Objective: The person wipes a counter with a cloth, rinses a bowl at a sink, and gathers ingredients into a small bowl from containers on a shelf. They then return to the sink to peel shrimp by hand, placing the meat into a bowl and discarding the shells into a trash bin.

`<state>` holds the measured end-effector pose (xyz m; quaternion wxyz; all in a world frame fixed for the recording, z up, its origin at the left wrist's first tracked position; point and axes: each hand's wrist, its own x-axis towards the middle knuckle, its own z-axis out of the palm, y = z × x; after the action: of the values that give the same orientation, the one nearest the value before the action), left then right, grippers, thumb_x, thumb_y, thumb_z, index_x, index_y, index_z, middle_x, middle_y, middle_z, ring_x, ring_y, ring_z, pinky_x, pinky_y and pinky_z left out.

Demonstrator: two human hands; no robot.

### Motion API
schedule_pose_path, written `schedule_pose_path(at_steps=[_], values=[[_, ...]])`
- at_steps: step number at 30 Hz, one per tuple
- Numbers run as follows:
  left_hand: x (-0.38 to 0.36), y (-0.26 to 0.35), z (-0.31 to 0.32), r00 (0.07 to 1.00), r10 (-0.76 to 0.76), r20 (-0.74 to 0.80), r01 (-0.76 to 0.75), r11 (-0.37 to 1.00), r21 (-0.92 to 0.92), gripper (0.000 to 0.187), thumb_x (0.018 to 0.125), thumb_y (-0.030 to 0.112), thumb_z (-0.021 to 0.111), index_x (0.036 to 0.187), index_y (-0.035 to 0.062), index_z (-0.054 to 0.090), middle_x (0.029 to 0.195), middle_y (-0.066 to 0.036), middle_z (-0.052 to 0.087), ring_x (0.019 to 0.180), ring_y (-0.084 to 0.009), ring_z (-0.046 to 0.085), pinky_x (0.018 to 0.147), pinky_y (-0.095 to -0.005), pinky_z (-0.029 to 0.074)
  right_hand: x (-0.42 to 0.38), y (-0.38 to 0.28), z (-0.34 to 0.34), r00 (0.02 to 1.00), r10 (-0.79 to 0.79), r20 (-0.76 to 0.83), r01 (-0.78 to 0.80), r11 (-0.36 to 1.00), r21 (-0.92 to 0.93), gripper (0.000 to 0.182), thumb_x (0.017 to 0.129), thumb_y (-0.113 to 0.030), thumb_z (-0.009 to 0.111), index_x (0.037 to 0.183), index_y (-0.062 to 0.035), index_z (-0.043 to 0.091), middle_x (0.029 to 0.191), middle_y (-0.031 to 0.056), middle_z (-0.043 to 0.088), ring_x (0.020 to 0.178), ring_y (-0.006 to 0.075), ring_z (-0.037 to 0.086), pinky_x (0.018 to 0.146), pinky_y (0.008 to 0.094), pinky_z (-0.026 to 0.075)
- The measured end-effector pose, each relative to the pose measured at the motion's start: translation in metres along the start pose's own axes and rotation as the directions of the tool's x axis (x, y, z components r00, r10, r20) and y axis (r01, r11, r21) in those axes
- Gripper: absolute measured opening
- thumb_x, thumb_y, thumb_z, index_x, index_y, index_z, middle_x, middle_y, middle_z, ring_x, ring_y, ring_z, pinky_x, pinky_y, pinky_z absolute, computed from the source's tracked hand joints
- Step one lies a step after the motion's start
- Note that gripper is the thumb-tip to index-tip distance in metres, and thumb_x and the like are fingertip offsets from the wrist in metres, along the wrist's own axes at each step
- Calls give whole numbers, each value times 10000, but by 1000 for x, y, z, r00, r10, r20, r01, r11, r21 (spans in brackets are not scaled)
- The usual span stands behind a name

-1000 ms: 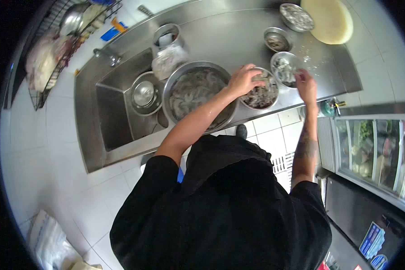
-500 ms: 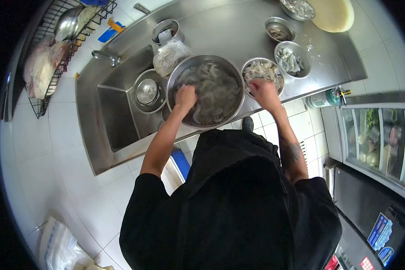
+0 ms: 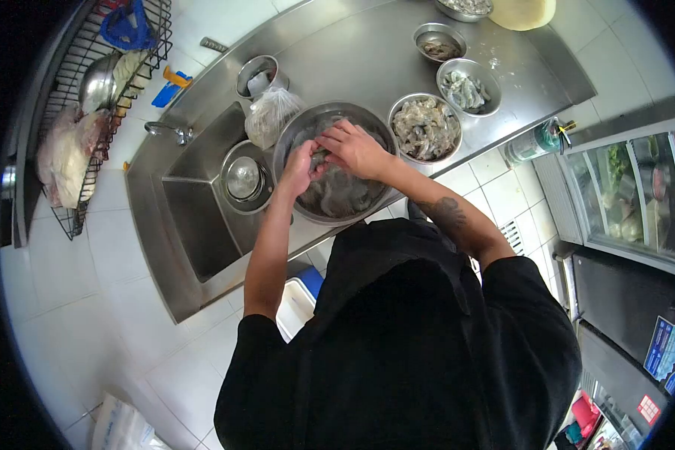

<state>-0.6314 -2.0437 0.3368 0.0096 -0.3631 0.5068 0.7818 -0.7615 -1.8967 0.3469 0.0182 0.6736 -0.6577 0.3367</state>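
Note:
A large metal bowl [image 3: 337,202] of cloudy water and grey shrimp stands at the front edge of the steel counter. Over its left half my left hand [image 3: 300,166] is closed on a shrimp [image 3: 319,159], only partly visible between the fingers. My right hand [image 3: 352,150] meets it there, its fingers bent round the same shrimp. Just right of the large bowl is a bowl heaped with shrimp pieces [image 3: 426,129]. Beyond it sits a smaller bowl of pale shrimp [image 3: 465,91].
Left of the large bowl are a plastic bag [image 3: 271,118], a metal pot [image 3: 261,75] and a sink [image 3: 202,217] holding nested bowls [image 3: 244,178]. Farther back right are a small bowl [image 3: 439,45] and a round board [image 3: 523,9]. A glass-door fridge [image 3: 630,195] stands right.
My right hand has moved left from the bowl of shrimp pieces to my left hand over the large bowl. The whole view has shifted slightly.

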Motion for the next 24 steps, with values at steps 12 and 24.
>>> schedule_pose_path(at_steps=[12,24], values=[[-11,8,65,923,375,-83,-284,812,509,560,1037,462,286,1451,85,301,678,-84,597,453,-155,552,329,-269,356,-16,24,-2,965,156,210,-180,978,103,290,825,-308,668,1019,-97,621,979,62,642,1058,299,539,781,504,419],[15,8,59,780,569,261,-561,450,695,241,930,191,627,1042,-19,669,827,-131,679,672,-199,601,655,-304,485,-44,44,-25,988,143,-66,-140,989,54,206,806,-258,659,879,-65,654,877,68,640,926,258,588,734,416,438]])
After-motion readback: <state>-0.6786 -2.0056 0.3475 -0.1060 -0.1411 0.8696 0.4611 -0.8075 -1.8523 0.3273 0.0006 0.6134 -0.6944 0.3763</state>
